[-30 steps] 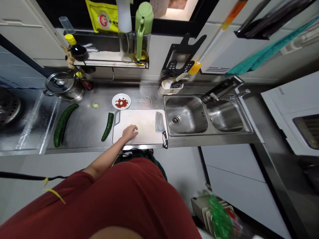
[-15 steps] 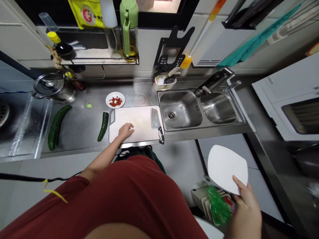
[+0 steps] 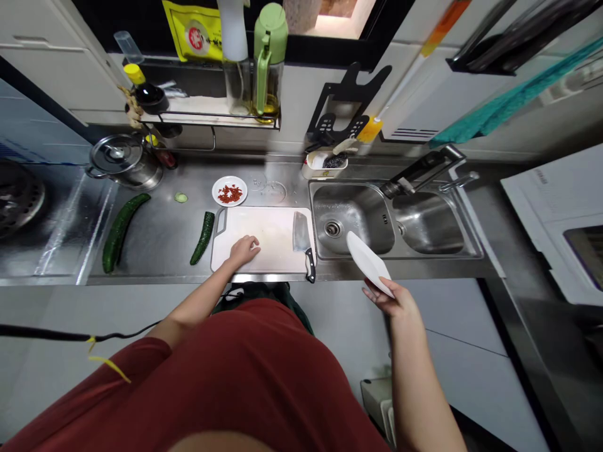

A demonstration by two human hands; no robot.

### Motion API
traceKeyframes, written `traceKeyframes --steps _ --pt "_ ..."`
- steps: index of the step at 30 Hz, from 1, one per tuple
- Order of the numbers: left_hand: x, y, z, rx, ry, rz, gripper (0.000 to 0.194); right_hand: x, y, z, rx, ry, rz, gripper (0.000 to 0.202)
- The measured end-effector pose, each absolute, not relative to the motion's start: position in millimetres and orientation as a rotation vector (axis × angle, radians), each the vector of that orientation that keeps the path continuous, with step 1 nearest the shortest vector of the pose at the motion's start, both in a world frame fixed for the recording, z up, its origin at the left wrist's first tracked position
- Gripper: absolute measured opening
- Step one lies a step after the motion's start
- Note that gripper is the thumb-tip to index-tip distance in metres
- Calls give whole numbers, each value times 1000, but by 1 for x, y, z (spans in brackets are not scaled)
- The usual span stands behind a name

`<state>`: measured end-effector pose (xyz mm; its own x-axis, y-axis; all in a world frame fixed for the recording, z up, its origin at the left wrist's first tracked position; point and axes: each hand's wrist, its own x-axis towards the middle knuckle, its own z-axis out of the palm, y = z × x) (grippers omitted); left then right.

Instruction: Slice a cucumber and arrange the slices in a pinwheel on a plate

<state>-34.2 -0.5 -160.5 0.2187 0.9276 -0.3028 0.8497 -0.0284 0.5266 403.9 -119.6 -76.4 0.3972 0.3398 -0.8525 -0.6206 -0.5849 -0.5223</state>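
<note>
My right hand [image 3: 389, 295] grips a white plate [image 3: 368, 258] by its near edge. The plate is tilted, seen almost edge-on, over the front rim of the sink. On the white cutting board [image 3: 268, 251] rests my left hand [image 3: 244, 251], fingers loosely bent and nothing in them. A cleaver [image 3: 301, 233] with a black handle lies along the board's right side. Left of the board is a cut piece of cucumber [image 3: 203, 238], and farther left a longer cucumber [image 3: 121, 233]. A small round dish [image 3: 215, 191] behind the board holds chopped red pieces.
A double sink [image 3: 348, 216] with a faucet [image 3: 424, 172] is right of the board. A lidded steel pot [image 3: 127, 164] stands at the back left. Above hangs a rack with an oil bottle [image 3: 269, 63]. A small green slice [image 3: 181, 197] lies on the counter.
My right hand has brought the plate up and leftward from low at the right to the sink's front edge, turning it edge-on. My left hand stays on the board.
</note>
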Motion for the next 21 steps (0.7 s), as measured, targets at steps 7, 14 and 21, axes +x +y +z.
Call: traceKeyframes --steps 7,14,21 --pt "-25 9 -163 1606 1674 353 18 364 -53 -91 -1789 52 1423 22" --pt "9 31 -149 851 1238 607 41 312 15 -112 -1823 -217 1405 29" --pt "23 64 -133 625 1189 764 41 245 85 -125 -1726 -435 1376 39"
